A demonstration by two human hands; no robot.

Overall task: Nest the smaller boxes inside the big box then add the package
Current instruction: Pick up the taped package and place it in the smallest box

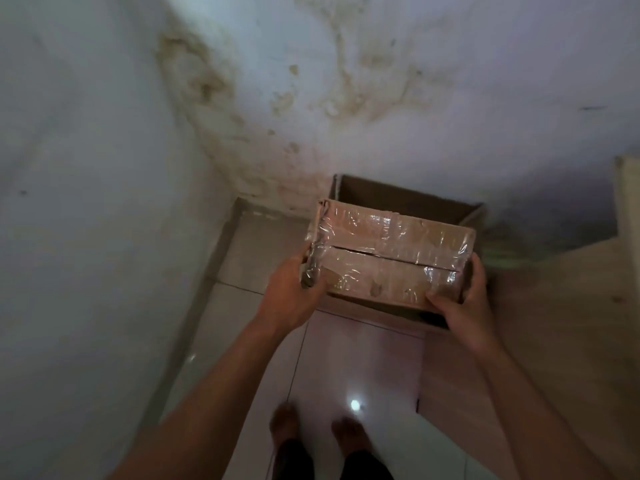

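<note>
A brown cardboard box [388,251], its flaps shut and covered with shiny clear tape, is held between both hands above the floor. My left hand [294,292] grips its left end and my right hand [464,299] grips its near right corner. Under and behind it stands a bigger open cardboard box [398,199] against the wall; only its far inner walls and a strip of its near edge show. What lies inside the big box is hidden by the taped box.
A stained white wall [346,98] rises behind the boxes and meets a second wall [86,202] at the left corner. A pale wooden surface [571,306] stands on the right. My bare feet [311,427] stand on glossy floor tiles [346,358].
</note>
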